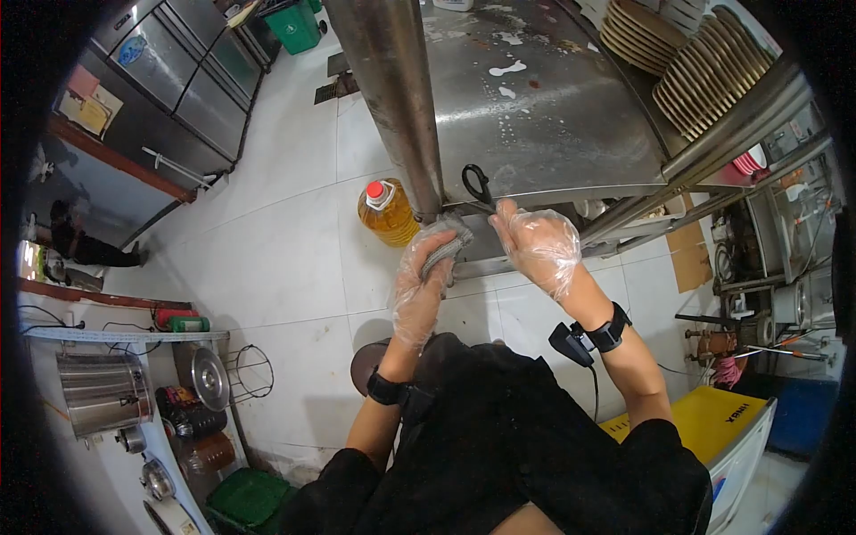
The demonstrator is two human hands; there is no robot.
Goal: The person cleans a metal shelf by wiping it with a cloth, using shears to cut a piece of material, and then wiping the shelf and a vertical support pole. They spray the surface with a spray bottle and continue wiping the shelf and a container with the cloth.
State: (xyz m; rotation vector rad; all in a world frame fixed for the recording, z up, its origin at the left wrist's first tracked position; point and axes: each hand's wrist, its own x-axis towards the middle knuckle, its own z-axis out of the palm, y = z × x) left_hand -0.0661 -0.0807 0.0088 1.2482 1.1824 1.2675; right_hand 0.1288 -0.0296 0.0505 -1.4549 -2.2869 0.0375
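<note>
My left hand (421, 283), in a clear plastic glove, is closed around a folded grey cloth (448, 253) with a ribbed look. To its right, my right hand (541, 245), gloved the same way, grips a pair of scissors (485, 196) near the middle. The scissors' black handle points up and away from me, over the near edge of the steel table (553, 125). Their blades are mostly hidden by my fingers. Both hands are close together in front of the table's edge, and the cloth sits just left of the scissors.
A thick steel post (392, 98) rises at the table's left corner. Beside it on the floor stands a red-capped oil jug (389, 214). Stacked plates (713, 76) fill the rack at upper right. A shelf with pots (102, 392) is at left, a yellow-topped box (704, 419) at right.
</note>
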